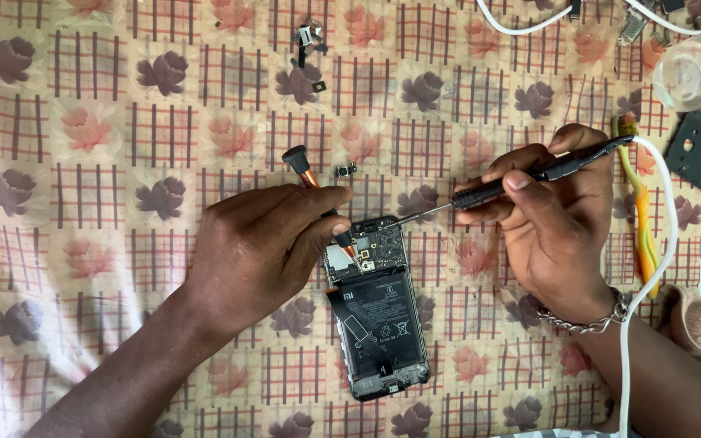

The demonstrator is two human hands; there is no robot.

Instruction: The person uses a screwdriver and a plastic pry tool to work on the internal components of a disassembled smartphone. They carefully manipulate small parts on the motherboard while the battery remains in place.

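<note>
Phone (383,324) lengthwise near-far between hands; left hand (257,247) gripping screwdriver (318,203), right hand (553,219) pinching soldering iron (513,185), tips meeting at far end.

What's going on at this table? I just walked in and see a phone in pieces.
A person is working on an opened phone lying back-off on a flowered cloth. The left hand holds a copper-shafted tool to the phone's upper circuit board, while the right hand holds a corded soldering iron with its tip at the same top edge. Small loose parts lie further up the cloth.
</note>
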